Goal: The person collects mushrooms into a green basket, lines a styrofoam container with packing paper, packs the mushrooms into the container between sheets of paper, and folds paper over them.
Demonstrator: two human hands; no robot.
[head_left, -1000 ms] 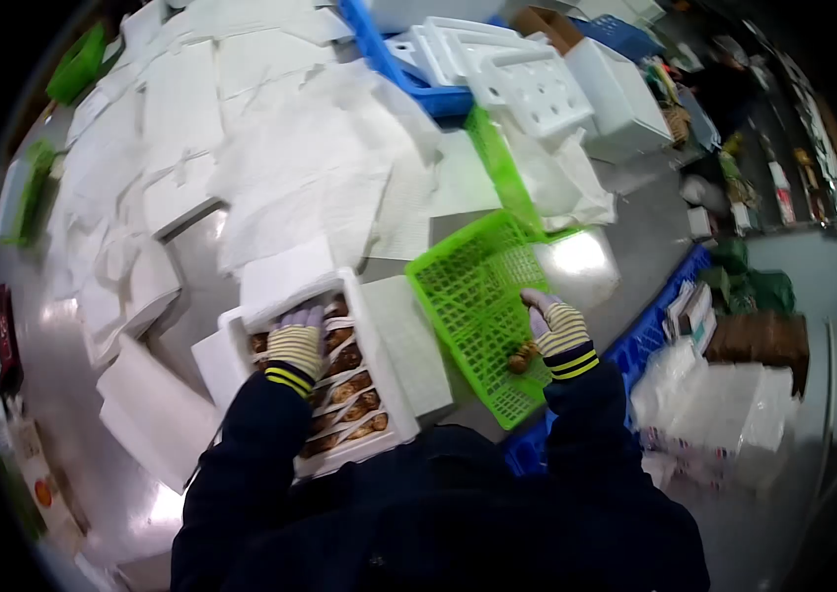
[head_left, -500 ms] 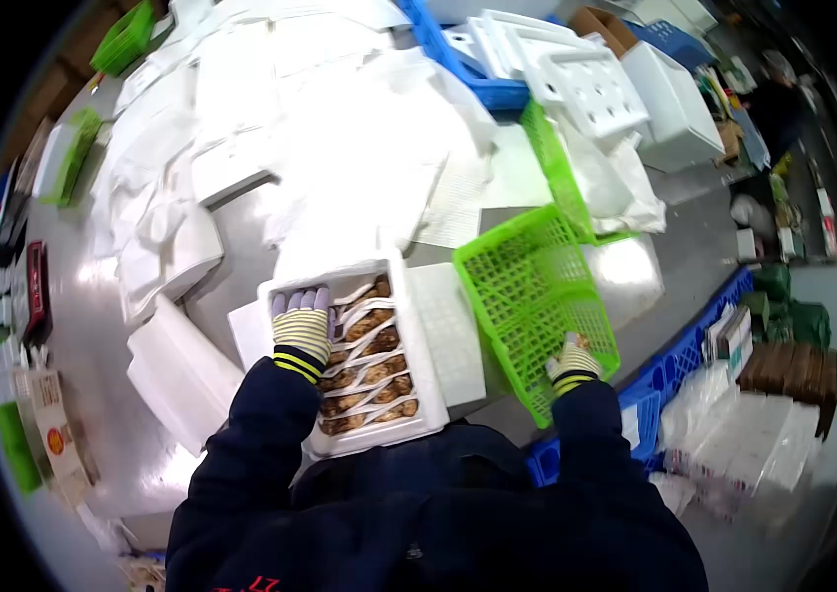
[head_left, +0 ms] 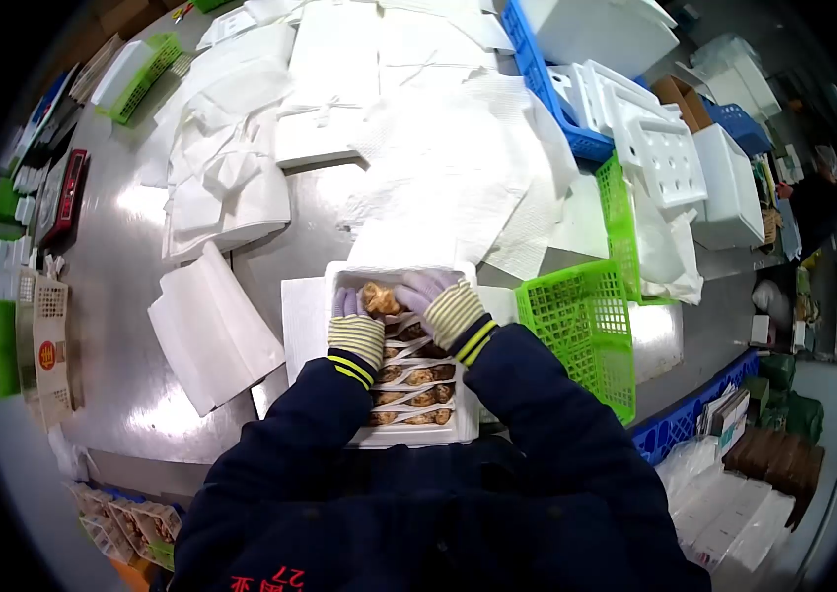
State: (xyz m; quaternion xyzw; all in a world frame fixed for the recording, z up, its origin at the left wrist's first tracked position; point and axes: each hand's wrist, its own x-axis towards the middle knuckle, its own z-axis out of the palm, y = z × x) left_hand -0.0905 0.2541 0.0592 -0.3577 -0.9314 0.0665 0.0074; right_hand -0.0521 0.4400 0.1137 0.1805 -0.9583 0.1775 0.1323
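In front of me stands a white foam box [head_left: 471,395] with rows of brown, lumpy, mushroom-like pieces [head_left: 423,397] parted by folded white paper strips. One larger tan-brown lumpy piece [head_left: 381,299] is at the box's far end, between my hands. My right hand [head_left: 440,308], in a striped lilac glove, reaches in from the right with its fingertips on this piece. My left hand [head_left: 355,331], gloved alike, lies at the box's left side with its fingers stretched forward beside the piece. The undersides of the fingers are hidden.
A green mesh basket [head_left: 581,331] stands to the right of the box. White paper sheets [head_left: 438,168] cover the table's far part, and a folded white stack [head_left: 211,331] lies left. Foam lids [head_left: 663,163] and a blue crate [head_left: 591,145] stand back right.
My right hand has come from the green basket leftward to the foam box, and a lumpy piece now shows at its fingertips. My left hand stays at the box's left side. The view has shifted.
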